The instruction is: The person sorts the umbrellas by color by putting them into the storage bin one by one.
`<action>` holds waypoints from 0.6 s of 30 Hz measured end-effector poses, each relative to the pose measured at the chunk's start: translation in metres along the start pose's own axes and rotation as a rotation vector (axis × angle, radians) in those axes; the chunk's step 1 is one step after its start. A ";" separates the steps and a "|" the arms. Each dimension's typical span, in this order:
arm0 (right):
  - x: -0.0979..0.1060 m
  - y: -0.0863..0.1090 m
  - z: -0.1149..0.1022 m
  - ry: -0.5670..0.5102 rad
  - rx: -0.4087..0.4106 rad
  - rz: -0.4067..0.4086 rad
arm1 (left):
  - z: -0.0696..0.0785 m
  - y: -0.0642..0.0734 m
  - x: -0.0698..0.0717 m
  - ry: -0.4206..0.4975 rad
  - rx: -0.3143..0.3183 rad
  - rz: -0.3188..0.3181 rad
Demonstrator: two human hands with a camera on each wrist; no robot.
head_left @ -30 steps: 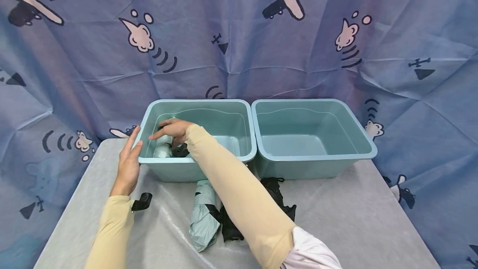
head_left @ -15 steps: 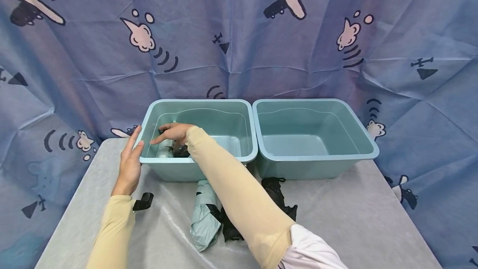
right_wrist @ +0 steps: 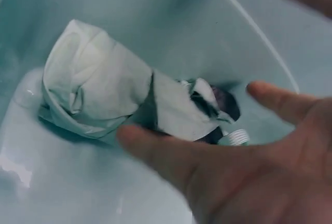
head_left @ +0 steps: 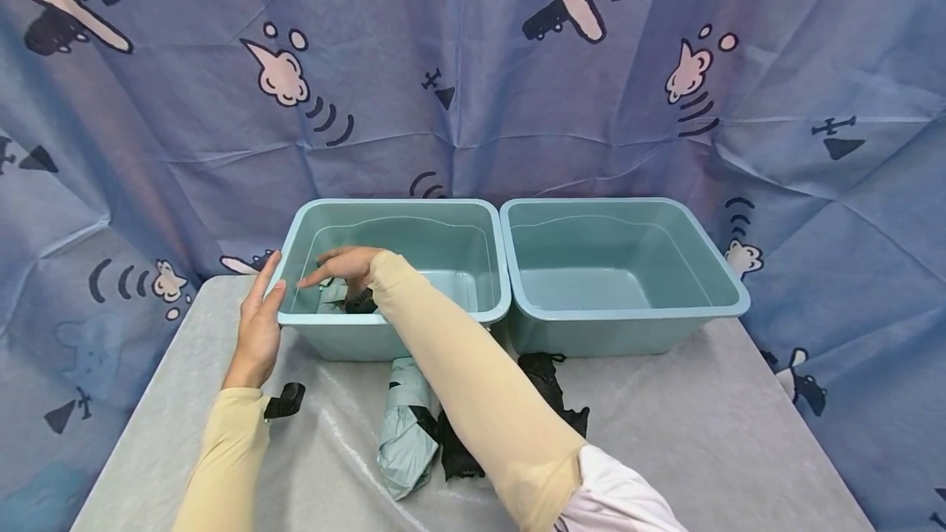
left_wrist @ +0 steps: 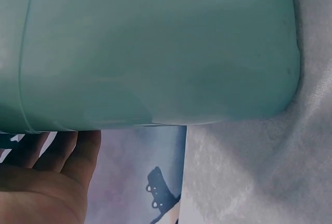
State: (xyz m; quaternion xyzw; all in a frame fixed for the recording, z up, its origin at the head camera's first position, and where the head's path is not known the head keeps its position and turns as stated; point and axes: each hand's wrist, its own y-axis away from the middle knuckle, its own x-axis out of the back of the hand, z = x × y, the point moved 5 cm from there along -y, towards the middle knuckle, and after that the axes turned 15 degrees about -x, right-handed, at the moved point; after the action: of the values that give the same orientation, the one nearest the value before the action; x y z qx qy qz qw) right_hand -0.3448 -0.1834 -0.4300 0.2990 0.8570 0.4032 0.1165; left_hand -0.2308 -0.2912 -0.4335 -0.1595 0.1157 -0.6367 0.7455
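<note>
Pale green and furled, a folding umbrella [right_wrist: 104, 73] is lying in the left bin [head_left: 340, 343] beneath your right hand [head_left: 349, 263], whose fingers are standing wide apart, gripping nothing. Your left hand [head_left: 254, 327] is resting on that bin's outer end, fingers extended. In front, a second umbrella [head_left: 406, 446] is lying on the grey tablecloth [head_left: 702, 433].
</note>
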 end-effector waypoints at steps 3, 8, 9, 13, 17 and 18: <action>0.005 0.008 -0.003 0.033 -0.014 0.043 | 0.000 0.001 0.000 0.012 0.012 0.000; 0.017 0.032 -0.009 0.079 -0.003 0.108 | 0.001 0.001 -0.002 0.001 0.026 -0.001; 0.018 0.036 -0.010 0.081 0.000 0.109 | 0.001 0.001 -0.002 -0.003 0.029 0.000; 0.020 0.055 -0.011 0.026 0.042 0.093 | 0.001 0.003 -0.002 -0.014 0.038 -0.004; 0.016 0.074 -0.010 -0.081 0.150 0.075 | 0.003 0.004 -0.001 -0.045 0.031 -0.013; 0.015 0.078 -0.010 -0.095 0.181 0.077 | 0.004 0.003 -0.001 -0.049 0.030 -0.012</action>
State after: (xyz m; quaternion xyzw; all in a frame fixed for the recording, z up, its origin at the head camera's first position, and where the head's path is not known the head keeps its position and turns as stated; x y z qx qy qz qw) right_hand -0.3282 -0.1417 -0.3635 0.3598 0.8712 0.3138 0.1140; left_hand -0.2266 -0.2891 -0.4315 -0.1645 0.0869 -0.6386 0.7467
